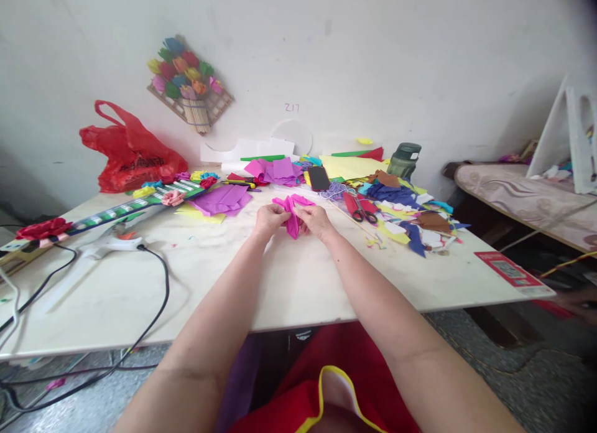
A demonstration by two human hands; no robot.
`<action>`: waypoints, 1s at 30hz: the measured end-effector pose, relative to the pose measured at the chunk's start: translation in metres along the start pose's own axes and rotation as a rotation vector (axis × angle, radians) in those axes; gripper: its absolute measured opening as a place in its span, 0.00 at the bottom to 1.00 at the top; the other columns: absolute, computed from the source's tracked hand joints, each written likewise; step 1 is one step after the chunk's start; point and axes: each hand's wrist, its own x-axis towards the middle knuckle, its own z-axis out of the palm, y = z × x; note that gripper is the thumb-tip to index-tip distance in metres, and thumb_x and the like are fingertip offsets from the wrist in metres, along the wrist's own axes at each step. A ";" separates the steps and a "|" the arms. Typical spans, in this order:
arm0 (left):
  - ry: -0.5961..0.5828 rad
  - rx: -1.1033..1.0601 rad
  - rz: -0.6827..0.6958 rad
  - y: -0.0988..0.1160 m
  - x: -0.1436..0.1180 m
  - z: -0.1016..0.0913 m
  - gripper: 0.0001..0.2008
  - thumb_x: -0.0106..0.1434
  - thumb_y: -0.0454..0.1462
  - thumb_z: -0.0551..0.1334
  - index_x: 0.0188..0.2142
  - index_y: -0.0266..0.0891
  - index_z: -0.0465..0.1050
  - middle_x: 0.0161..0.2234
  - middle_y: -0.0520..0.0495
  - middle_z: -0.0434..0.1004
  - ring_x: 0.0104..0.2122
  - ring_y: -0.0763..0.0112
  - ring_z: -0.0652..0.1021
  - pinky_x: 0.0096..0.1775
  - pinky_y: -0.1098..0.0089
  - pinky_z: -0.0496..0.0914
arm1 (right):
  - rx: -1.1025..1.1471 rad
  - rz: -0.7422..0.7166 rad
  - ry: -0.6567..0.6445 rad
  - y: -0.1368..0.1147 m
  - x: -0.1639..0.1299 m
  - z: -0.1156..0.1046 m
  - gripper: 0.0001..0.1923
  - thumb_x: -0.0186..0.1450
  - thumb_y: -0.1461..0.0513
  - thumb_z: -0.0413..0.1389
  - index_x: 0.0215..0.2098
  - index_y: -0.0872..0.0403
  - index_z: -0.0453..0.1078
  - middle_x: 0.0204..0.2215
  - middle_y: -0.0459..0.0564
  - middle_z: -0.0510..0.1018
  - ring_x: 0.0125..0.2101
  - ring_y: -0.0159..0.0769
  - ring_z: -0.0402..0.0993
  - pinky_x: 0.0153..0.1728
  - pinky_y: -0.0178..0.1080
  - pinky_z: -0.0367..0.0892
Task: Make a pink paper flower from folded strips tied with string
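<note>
Counter (209,296) under all; scraps (396,200) at three o'clock. Left fingers (282,216) and right fingers (305,215) pinched on pink paper (291,219), twelve o'clock from me. Shaping folds, I judge; next move wants light, even pinch. Some fingertips hidden behind paper; can't tell if it touches counter.

L grip (272,221), R grip (314,221) pinched

Through the head camera I see a pale, plain wall (396,60) with a bunch of coloured flowers (181,72) hung on it and a small "Z17" marking (291,107) to their right. A white desk (200,296) stands by it. Off to the right I make out furniture (564,218) under a patterned cover (489,184). The floor (93,408) is speckled grey; the light, soft.
</note>
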 end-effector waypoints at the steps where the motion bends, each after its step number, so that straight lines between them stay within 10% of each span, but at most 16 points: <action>1: 0.004 -0.001 -0.003 0.000 0.000 0.000 0.10 0.41 0.35 0.65 0.15 0.36 0.63 0.14 0.54 0.64 0.17 0.76 0.69 0.24 0.74 0.67 | -0.018 -0.005 0.004 0.001 0.001 0.000 0.17 0.56 0.51 0.53 0.18 0.53 0.65 0.11 0.44 0.66 0.15 0.31 0.65 0.16 0.35 0.64; 11: -0.001 -0.092 -0.002 0.002 -0.001 0.002 0.11 0.39 0.35 0.67 0.19 0.36 0.64 0.16 0.54 0.67 0.18 0.76 0.71 0.26 0.72 0.70 | -0.402 -0.189 0.175 0.017 0.011 0.001 0.14 0.54 0.58 0.52 0.14 0.54 0.59 0.13 0.41 0.61 0.20 0.29 0.62 0.24 0.32 0.59; 21: -0.011 -0.139 -0.017 0.006 -0.003 0.001 0.31 0.39 0.31 0.68 0.45 0.35 0.62 0.20 0.55 0.72 0.22 0.72 0.75 0.31 0.66 0.73 | -0.521 -0.161 0.186 0.007 0.005 0.000 0.12 0.55 0.57 0.52 0.17 0.53 0.63 0.17 0.43 0.67 0.22 0.31 0.63 0.25 0.33 0.57; 30: -0.075 -0.177 -0.063 0.007 -0.004 0.002 0.13 0.41 0.35 0.68 0.24 0.33 0.65 0.17 0.52 0.70 0.20 0.73 0.74 0.29 0.68 0.73 | -0.642 -0.174 0.195 0.004 0.002 0.001 0.09 0.56 0.56 0.52 0.25 0.52 0.71 0.23 0.46 0.75 0.28 0.35 0.70 0.29 0.35 0.61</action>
